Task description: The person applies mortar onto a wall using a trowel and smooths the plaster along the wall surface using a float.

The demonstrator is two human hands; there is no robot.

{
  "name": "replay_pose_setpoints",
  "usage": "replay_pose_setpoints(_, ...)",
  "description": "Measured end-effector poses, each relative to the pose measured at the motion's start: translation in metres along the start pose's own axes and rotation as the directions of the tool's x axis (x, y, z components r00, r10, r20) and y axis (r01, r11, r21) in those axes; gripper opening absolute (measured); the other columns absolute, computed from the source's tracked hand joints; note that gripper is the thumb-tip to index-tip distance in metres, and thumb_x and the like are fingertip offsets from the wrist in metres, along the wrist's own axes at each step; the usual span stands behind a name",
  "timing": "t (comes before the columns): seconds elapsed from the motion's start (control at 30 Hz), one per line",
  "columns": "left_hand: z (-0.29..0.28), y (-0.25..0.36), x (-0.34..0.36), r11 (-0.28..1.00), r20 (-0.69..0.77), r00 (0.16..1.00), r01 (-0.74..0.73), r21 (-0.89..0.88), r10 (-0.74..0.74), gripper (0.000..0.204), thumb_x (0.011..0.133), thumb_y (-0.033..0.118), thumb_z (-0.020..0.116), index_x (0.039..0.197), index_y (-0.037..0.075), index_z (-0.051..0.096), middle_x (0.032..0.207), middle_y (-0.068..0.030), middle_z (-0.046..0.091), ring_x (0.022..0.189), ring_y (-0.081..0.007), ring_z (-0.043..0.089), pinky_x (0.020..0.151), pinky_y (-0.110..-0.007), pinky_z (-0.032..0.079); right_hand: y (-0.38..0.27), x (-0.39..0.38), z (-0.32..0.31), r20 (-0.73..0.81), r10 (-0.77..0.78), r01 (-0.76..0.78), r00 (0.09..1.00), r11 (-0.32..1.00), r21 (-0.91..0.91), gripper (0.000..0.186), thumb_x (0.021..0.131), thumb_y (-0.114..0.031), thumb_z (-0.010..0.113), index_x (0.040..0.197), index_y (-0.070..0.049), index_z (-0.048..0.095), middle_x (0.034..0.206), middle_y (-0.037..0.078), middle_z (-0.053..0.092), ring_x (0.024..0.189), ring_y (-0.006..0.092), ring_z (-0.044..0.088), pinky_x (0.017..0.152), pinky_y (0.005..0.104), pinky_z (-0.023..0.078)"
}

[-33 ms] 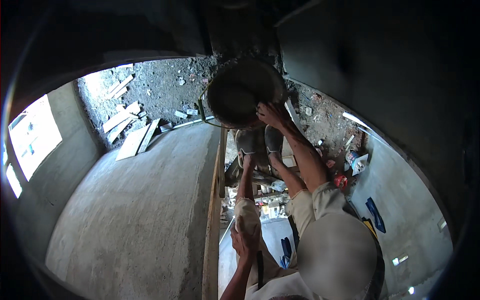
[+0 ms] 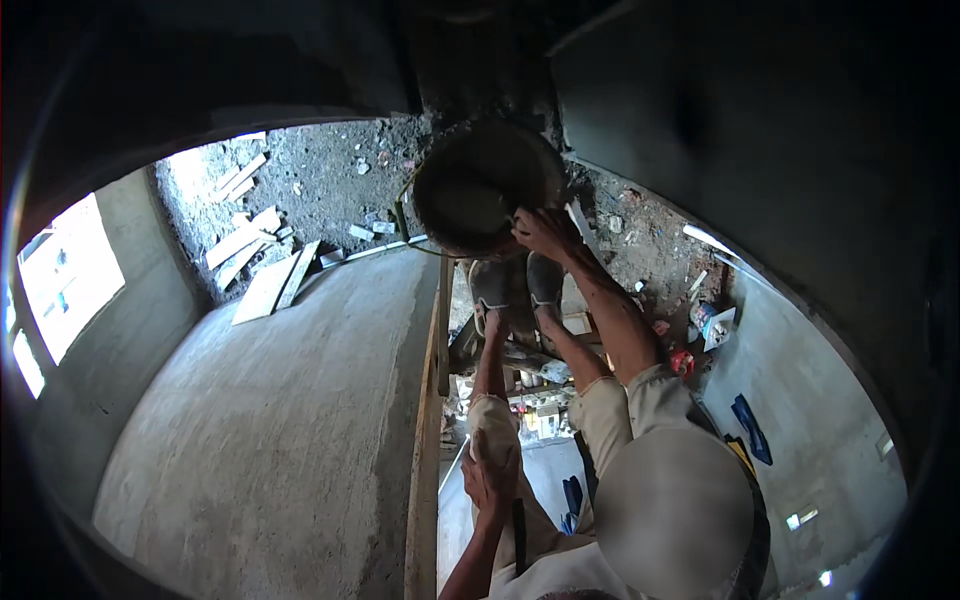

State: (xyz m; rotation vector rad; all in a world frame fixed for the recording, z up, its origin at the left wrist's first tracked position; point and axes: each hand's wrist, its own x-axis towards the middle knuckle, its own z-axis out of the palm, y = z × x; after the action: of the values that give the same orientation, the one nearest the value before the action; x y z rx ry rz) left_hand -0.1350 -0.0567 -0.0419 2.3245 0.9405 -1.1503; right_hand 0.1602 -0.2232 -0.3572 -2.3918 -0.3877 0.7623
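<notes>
A dark round bucket [image 2: 440,238] stands just beyond my feet, with its thin greenish handle [image 2: 402,222] hanging down on the left side. At the bucket's near right edge, my right hand [image 2: 545,235] reaches in with its fingers closed. What those fingers grip is too dark to make out. A greyish patch of material [image 2: 470,212] shows inside the bucket. My left hand [image 2: 490,482] rests on my bent left knee [image 2: 492,418], holding nothing, its fingers partly in shadow. Both my feet, in dark sandals [image 2: 490,283], stand on a narrow dark plank.
A broad grey concrete surface [image 2: 270,420] lies to the left, edged by a wooden board [image 2: 424,440]. Loose boards [image 2: 262,285] lie at its far end. Rubble covers the ground [image 2: 320,170] below. Plastered walls [image 2: 800,400] rise at the right. Containers [image 2: 715,325] sit low beside them.
My right hand has shifted very slightly at the bucket's edge, and the bucket appears a touch farther left. My left hand stays on the knee.
</notes>
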Motion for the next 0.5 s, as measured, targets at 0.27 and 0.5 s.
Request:
replay_pose_setpoints(0.27, 0.005, -0.021, 0.0, 0.965, 0.22, 0.94, -0.259, -0.044, 0.262, 0.09, 0.074, 0.04, 0.075, 0.146, 0.018, 0.026, 0.139, -0.029, 0.035, 0.124, -0.0437, 0.042, 0.098, -0.046, 0.041, -0.143, -0.132, -0.268, -0.009, -0.122, 0.123, 0.992, 0.992, 0.016, 0.037, 0.078, -0.027, 0.067, 0.108, -0.009, 0.055, 0.093, 0.015, 0.064, 0.082, 0.0344, 0.065, 0.071, 0.0442, 0.053)
replay_pose_setpoints(0.5, -0.059, -0.047, 0.013, 0.947, 0.439, 0.848, -0.201, -0.252, 0.297, 0.095, 0.074, 0.032, 0.076, 0.147, 0.007, 0.02, 0.146, -0.0289, 0.029, 0.133, -0.0383, 0.035, 0.104, -0.041, 0.037, -0.333, -0.287, -0.532, -0.059, -0.385, 0.381, 0.921, 0.922, -0.071, 0.044, 0.079, -0.027, 0.072, 0.116, -0.011, 0.055, 0.084, 0.009, 0.065, 0.074, 0.0301, 0.065, 0.068, 0.0401, 0.053)
